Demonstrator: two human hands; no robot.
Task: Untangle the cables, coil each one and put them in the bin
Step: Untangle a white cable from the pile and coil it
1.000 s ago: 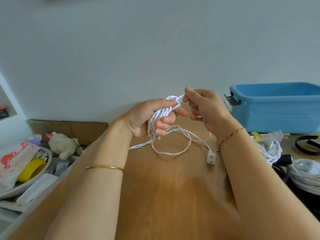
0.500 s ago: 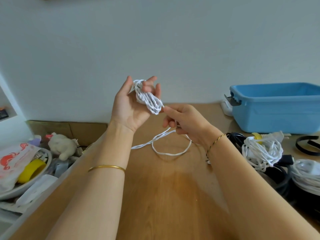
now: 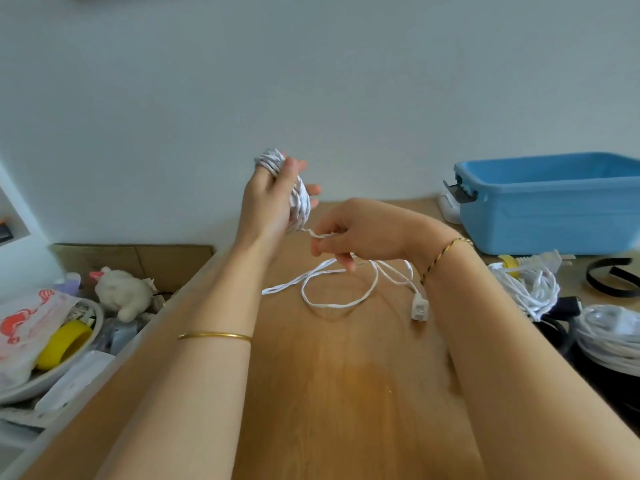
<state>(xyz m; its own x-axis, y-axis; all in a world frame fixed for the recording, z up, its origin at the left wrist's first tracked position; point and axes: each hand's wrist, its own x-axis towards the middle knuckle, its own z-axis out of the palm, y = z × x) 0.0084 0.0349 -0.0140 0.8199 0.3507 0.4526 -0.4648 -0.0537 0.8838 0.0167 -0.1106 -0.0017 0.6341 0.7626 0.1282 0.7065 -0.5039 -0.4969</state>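
Against the pale wall (image 3: pixel 311 81), above the wooden desk (image 3: pixel 346 393), the left hand (image 3: pixel 266 202) had rolled since half a second before. Its back now faced the camera, with the coil (image 3: pixel 299 202) of white twisted cable (image 3: pixel 287 288) wound round its fingers and the thumb pressed on the turns. The right hand (image 3: pixel 356 233) had risen to pinch the cable just below the coil. Coiling looked well along but unfinished: a loose loop (image 3: pixel 332 304) and small white connector (image 3: pixel 419 306) lay on the desk beneath the right wrist. The blue bin (image 3: pixel 540 216) stood well apart, rightward.

White twisted cable (image 3: pixel 337 301), blue bin (image 3: pixel 554 216), tan wood-grain table (image 3: pixel 346 393), yellow tape roll (image 3: pixel 62 344), gold bangle (image 3: pixel 214 336).
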